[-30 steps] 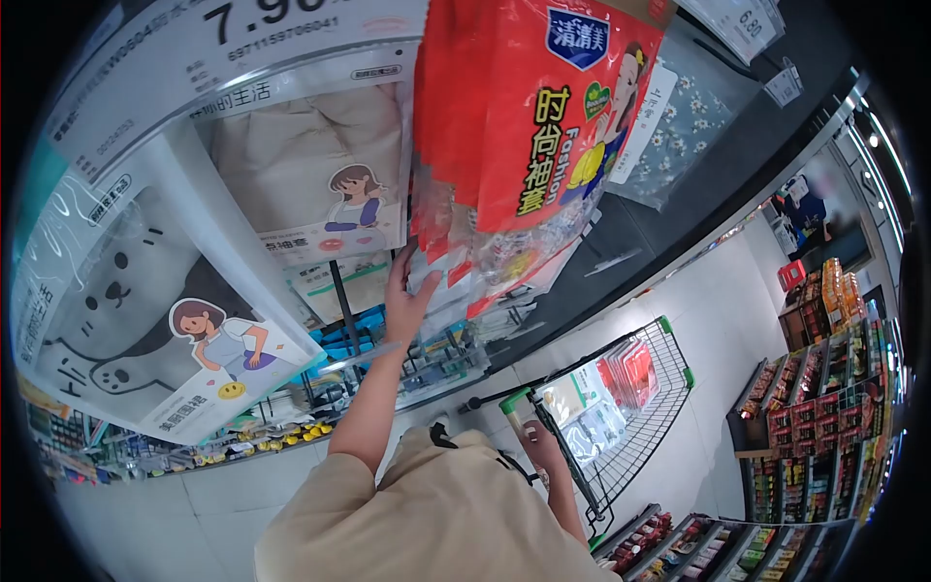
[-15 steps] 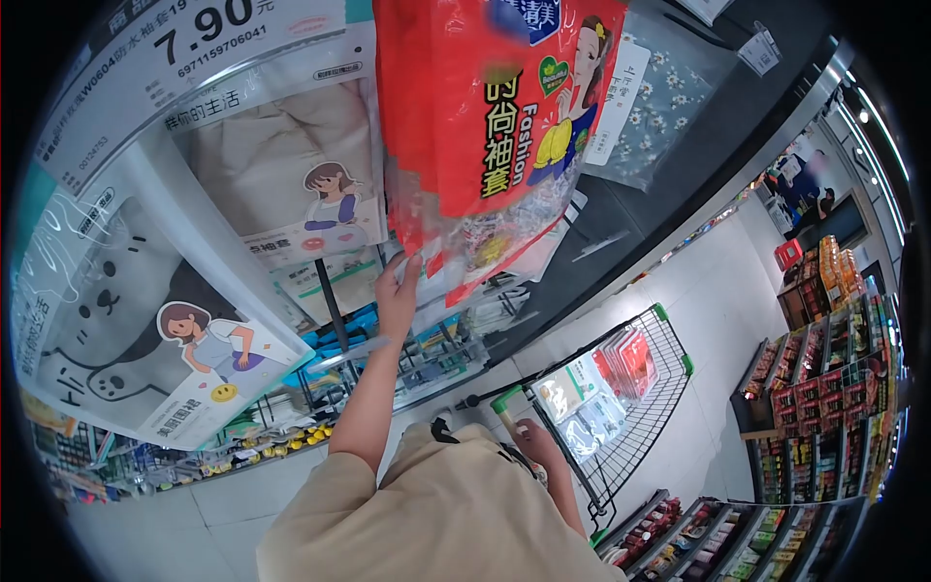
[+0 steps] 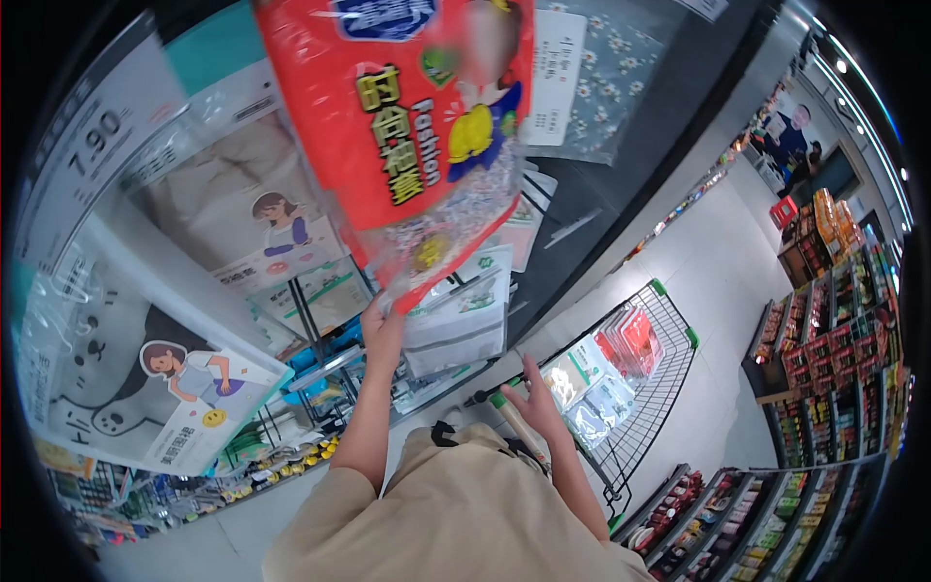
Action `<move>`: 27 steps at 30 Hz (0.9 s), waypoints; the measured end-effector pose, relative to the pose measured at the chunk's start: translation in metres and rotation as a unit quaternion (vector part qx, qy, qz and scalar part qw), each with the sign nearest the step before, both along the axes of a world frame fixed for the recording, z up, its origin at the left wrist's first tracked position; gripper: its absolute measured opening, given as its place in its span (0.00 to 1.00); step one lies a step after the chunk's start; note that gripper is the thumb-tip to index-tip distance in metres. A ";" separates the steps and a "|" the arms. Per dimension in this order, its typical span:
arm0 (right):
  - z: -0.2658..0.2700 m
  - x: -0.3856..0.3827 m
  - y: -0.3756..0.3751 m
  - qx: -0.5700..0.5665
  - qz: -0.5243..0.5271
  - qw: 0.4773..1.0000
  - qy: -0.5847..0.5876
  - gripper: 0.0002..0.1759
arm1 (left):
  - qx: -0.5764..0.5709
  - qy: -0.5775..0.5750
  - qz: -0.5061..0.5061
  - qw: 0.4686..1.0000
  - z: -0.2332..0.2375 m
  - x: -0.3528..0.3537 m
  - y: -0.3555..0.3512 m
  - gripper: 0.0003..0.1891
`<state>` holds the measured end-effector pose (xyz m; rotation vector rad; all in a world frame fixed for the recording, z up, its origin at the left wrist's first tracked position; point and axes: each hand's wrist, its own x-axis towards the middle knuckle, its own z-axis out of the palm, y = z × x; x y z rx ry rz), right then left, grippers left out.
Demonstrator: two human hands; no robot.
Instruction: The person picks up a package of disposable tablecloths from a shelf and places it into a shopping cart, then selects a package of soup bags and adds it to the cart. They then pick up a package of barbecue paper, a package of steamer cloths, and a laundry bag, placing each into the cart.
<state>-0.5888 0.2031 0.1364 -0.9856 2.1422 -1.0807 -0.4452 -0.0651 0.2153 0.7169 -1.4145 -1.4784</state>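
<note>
A red plastic sleeve package point(image 3: 388, 126) with yellow lettering hangs at the upper middle, tilted, its clear lower part showing patterned fabric. My left hand point(image 3: 381, 330) is closed on the package's bottom corner, fingertips partly hidden by it. My right hand point(image 3: 536, 405) is above the handle of the shopping cart point(image 3: 645, 388), fingers apart and holding nothing. Flat packs point(image 3: 592, 388) in white, green and clear wrap lie in the cart beside a stack of red packs point(image 3: 632, 341).
Packaged aprons and sleeves point(image 3: 184, 388) hang close on the left under a price sign point(image 3: 92, 145). A daisy-patterned pack point(image 3: 616, 87) hangs at the upper right of the rack. Stocked shelves point(image 3: 834, 359) stand at the right, with people point(image 3: 790, 141) farther back.
My right hand has come off the cart handle and opened. The red package has shifted left and tilted, with my left hand at its lower edge. A white pack below it now shows.
</note>
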 end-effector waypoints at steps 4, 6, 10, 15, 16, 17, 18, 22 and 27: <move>0.036 -0.011 -0.040 -0.124 -0.018 0.990 -0.067 0.54 | 0.034 0.068 -0.012 0.997 -0.004 -0.003 0.005 0.11; 0.032 -0.025 -0.054 -0.149 0.003 0.987 -0.065 0.57 | 0.060 0.100 -0.015 0.993 -0.017 -0.003 0.000 0.10; 0.038 -0.041 -0.070 -0.200 0.059 0.966 -0.151 0.63 | 0.111 0.146 -0.031 0.983 -0.025 -0.004 -0.005 0.10; 0.035 -0.060 -0.079 -0.232 0.071 0.952 -0.188 0.65 | 0.114 0.145 -0.054 0.981 -0.029 0.000 -0.010 0.12; 0.039 -0.062 -0.080 -0.236 0.086 0.947 -0.199 0.65 | 0.138 0.150 -0.050 0.978 -0.025 0.000 -0.009 0.14; 0.042 -0.063 -0.079 -0.245 0.078 0.946 -0.200 0.65 | 0.163 0.156 -0.044 0.973 -0.023 0.000 -0.007 0.17; 0.047 -0.062 -0.078 -0.223 0.082 0.945 -0.224 0.64 | 0.156 0.156 -0.049 0.974 -0.023 0.000 -0.006 0.15; 0.046 -0.068 -0.079 -0.178 0.092 0.945 -0.256 0.60 | 0.128 0.152 -0.076 0.977 -0.014 0.000 -0.003 0.14; 0.026 -0.064 -0.082 -0.173 0.083 0.956 -0.221 0.51 | 0.135 0.166 -0.083 0.973 -0.004 0.001 0.005 0.13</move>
